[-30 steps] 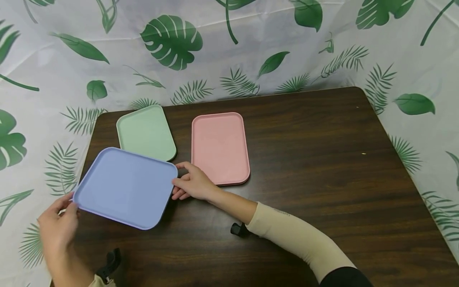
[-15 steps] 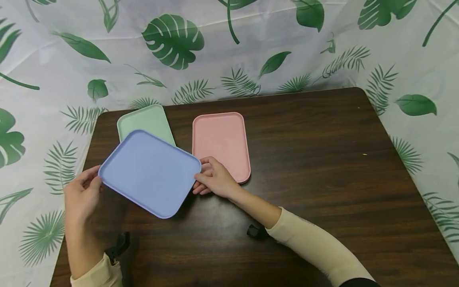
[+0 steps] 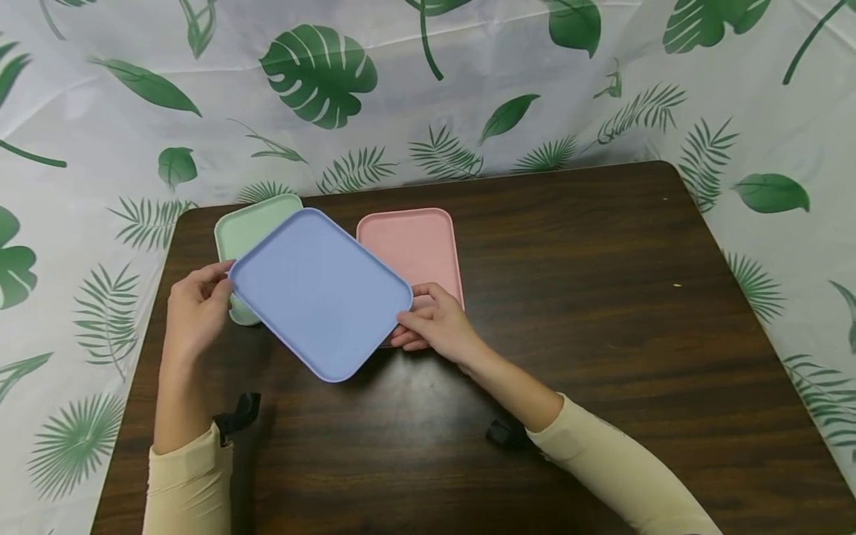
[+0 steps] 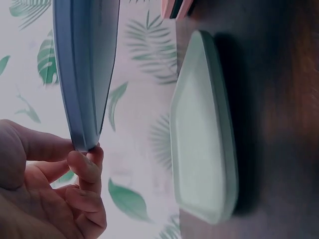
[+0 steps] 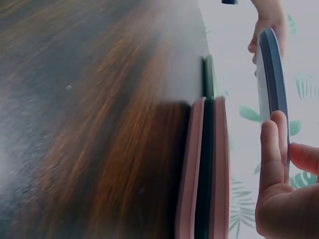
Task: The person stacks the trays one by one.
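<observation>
A light blue rectangular tray (image 3: 321,297) is held in the air, turned at an angle. My left hand (image 3: 199,305) pinches its left corner between thumb and fingers, and my right hand (image 3: 438,327) pinches the right corner. In the left wrist view the blue tray (image 4: 82,74) hangs well above a pale green tray (image 4: 199,134) lying on the table. From the head, the blue one covers much of that green tray (image 3: 247,223) and part of a pink tray (image 3: 411,238). Edge-on in the right wrist view, the pink tray (image 5: 220,169) tops a stack with a dark green tray (image 5: 204,174) and another pink tray (image 5: 188,179).
The dark wood-grain table (image 3: 602,297) has its back edge against a leaf-print cloth (image 3: 468,89). Black wrist mounts (image 3: 239,416) jut from both cream sleeves (image 3: 190,475). A tiny pale speck (image 3: 678,285) lies on the table's right side.
Both hands have carried the blue tray to the right and away from the body. It has turned a little clockwise and now overlaps the pink tray in the head view.
</observation>
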`<state>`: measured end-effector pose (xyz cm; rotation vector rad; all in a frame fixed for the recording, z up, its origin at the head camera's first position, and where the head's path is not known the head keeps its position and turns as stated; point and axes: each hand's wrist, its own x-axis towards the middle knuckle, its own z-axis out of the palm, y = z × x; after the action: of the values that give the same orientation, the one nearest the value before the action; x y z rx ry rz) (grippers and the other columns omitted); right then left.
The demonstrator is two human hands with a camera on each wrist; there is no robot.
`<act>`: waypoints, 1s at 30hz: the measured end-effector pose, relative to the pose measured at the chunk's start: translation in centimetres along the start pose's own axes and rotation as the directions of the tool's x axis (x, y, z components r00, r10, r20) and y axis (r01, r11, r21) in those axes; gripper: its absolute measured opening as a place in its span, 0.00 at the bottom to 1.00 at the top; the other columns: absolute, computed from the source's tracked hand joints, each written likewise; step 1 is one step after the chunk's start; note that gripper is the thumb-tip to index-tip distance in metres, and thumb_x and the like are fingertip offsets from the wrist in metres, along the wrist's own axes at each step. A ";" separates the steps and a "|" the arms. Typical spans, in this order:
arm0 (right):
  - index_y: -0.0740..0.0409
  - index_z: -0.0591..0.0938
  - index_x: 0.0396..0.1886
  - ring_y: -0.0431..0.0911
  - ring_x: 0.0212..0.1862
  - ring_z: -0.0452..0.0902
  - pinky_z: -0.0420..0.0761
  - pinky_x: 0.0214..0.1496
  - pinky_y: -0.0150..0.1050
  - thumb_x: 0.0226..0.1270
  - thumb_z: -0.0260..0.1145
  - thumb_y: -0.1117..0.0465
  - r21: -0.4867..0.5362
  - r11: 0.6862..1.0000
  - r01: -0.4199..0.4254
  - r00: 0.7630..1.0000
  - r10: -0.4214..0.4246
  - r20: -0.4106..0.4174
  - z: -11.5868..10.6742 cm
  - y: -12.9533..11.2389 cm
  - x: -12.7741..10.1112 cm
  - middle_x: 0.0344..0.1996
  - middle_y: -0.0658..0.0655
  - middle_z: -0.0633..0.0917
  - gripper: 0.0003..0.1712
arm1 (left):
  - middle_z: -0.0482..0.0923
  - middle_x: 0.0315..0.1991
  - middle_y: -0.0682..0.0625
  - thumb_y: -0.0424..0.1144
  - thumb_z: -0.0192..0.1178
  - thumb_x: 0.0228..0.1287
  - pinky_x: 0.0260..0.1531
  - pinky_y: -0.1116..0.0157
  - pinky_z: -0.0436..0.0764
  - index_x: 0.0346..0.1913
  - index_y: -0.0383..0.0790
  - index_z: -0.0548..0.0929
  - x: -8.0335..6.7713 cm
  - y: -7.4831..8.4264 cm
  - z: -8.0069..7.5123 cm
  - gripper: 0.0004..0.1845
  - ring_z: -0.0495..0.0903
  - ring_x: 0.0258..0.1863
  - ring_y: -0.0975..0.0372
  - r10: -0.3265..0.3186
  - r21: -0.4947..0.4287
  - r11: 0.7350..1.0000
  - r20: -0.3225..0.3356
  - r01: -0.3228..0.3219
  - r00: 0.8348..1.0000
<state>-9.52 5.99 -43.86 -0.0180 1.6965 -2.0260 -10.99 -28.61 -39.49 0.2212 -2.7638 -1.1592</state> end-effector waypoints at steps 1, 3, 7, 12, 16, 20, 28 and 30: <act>0.62 0.66 0.60 0.51 0.28 0.86 0.82 0.40 0.58 0.70 0.62 0.69 0.001 1.000 0.003 1.000 -0.003 -0.009 -0.2 0.0 -0.1 0.29 0.66 0.86 0.23 | 0.78 0.41 0.41 0.34 0.48 0.72 0.18 0.72 0.68 0.60 0.33 0.80 0.3 0.3 0.2 0.19 0.71 0.22 0.71 0.014 0.003 1.000 0.001 -0.014 1.000; 0.62 0.66 0.60 0.51 0.29 0.87 0.82 0.39 0.56 0.70 0.62 0.69 0.010 1.000 0.007 1.000 -0.006 -0.022 -0.6 0.1 -0.3 0.29 0.66 0.86 0.23 | 0.77 0.42 0.41 0.34 0.48 0.72 0.16 0.71 0.68 0.60 0.33 0.80 0.9 0.8 0.6 0.19 0.71 0.21 0.72 0.030 0.005 1.000 0.007 -0.030 1.000; 0.63 0.66 0.60 0.52 0.30 0.87 0.84 0.37 0.49 0.70 0.62 0.68 0.039 0.999 0.002 0.999 0.000 -0.044 -1.5 -0.1 -0.8 0.30 0.67 0.86 0.22 | 0.79 0.41 0.38 0.34 0.48 0.72 0.16 0.69 0.67 0.60 0.36 0.81 2.1 2.0 1.3 0.19 0.71 0.18 0.71 0.069 0.024 0.997 0.025 -0.070 0.997; 0.65 0.66 0.60 0.52 0.32 0.87 0.84 0.36 0.46 0.71 0.62 0.68 0.068 0.998 -0.006 0.997 0.012 -0.075 -2.4 0.0 -1.5 0.32 0.67 0.86 0.22 | 0.79 0.42 0.40 0.35 0.48 0.72 0.19 0.68 0.68 0.60 0.37 0.82 3.6 3.3 2.4 0.19 0.71 0.18 0.67 0.093 0.006 0.996 0.061 -0.093 0.994; 0.66 0.65 0.59 0.51 0.32 0.87 0.84 0.36 0.45 0.72 0.60 0.66 0.086 0.996 -0.014 0.995 0.022 -0.096 -2.9 0.1 -2.1 0.32 0.67 0.86 0.21 | 0.77 0.46 0.42 0.35 0.48 0.73 0.21 0.68 0.68 0.60 0.37 0.81 4.6 4.1 3.3 0.19 0.71 0.22 0.65 0.102 -0.009 0.995 0.091 -0.102 0.991; 0.66 0.64 0.58 0.52 0.33 0.87 0.84 0.37 0.45 0.74 0.59 0.65 0.104 0.994 -0.025 0.993 0.037 -0.113 -3.4 0.4 -2.7 0.32 0.68 0.87 0.20 | 0.76 0.44 0.41 0.34 0.48 0.73 0.20 0.67 0.67 0.60 0.37 0.81 5.6 4.5 4.3 0.18 0.69 0.21 0.63 0.128 -0.016 0.992 0.114 -0.128 0.985; 0.68 0.69 0.53 0.51 0.34 0.87 0.84 0.39 0.46 0.72 0.61 0.65 0.110 0.994 -0.006 0.984 0.025 -0.179 -4.5 1.0 -3.6 0.32 0.67 0.87 0.16 | 0.77 0.42 0.42 0.31 0.48 0.72 0.17 0.66 0.63 0.59 0.38 0.82 7.4 5.6 6.9 0.19 0.61 0.14 0.62 0.185 -0.019 0.983 0.104 -0.184 0.977; 0.70 0.70 0.52 0.51 0.34 0.87 0.84 0.39 0.46 0.72 0.61 0.65 0.110 0.994 -0.001 0.983 0.022 -0.185 -4.7 1.3 -3.7 0.33 0.67 0.87 0.16 | 0.77 0.41 0.41 0.31 0.47 0.73 0.17 0.65 0.62 0.60 0.38 0.82 7.8 5.9 7.4 0.19 0.59 0.13 0.62 0.200 -0.013 0.980 0.113 -0.200 0.973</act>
<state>-7.31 11.55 -44.97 0.2240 1.6871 -2.1665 -20.42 -20.85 -39.85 -0.1262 -2.8021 -1.1544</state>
